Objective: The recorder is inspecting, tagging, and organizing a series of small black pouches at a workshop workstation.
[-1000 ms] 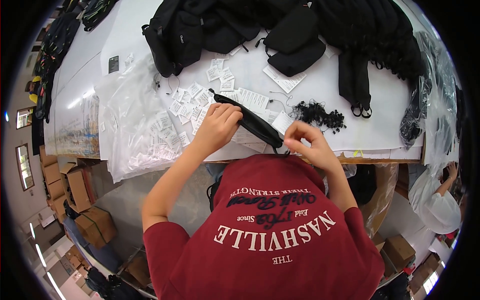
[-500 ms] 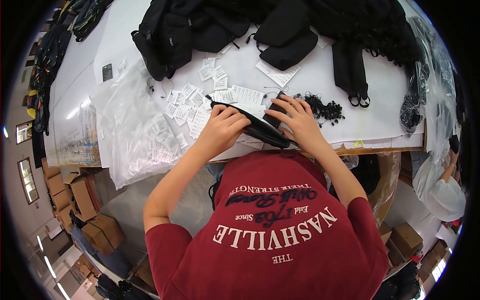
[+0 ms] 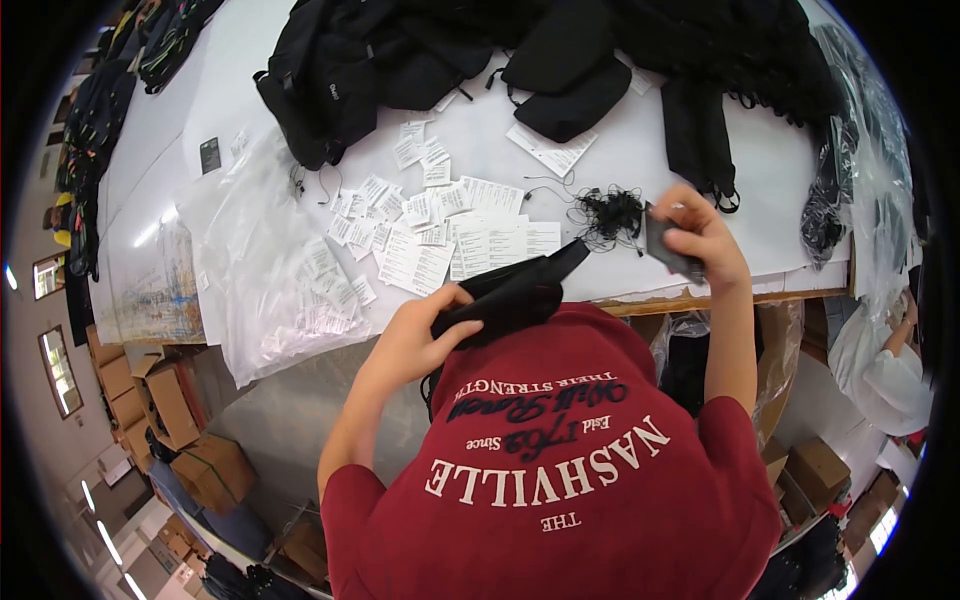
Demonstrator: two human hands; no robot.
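My left hand (image 3: 415, 335) grips a black pouch (image 3: 520, 288) between thumb and fingers. The pouch is tilted at the table's front edge, close to my shirt. Farther right, my right hand (image 3: 708, 240) is closed on a dark flat card (image 3: 668, 248), slightly blurred by motion and held just above the table. Left of that card lies a tangle of black cords with small tips (image 3: 612, 212). White printed sheets (image 3: 505, 245) and small white labels (image 3: 372, 205) spread over the table beyond the pouch.
Black bags (image 3: 420, 50) are heaped along the table's far side, and a strap piece (image 3: 697, 140) hangs toward me. A clear plastic bag (image 3: 265, 260) covers the left front edge. At right, another person's arm (image 3: 898, 335) shows beside clear plastic. Cardboard boxes (image 3: 208, 470) stand at lower left.
My right hand has left the pouch and swung right with the dark card. My left hand has drawn the pouch nearer and lower, uncovering more of the white sheets.
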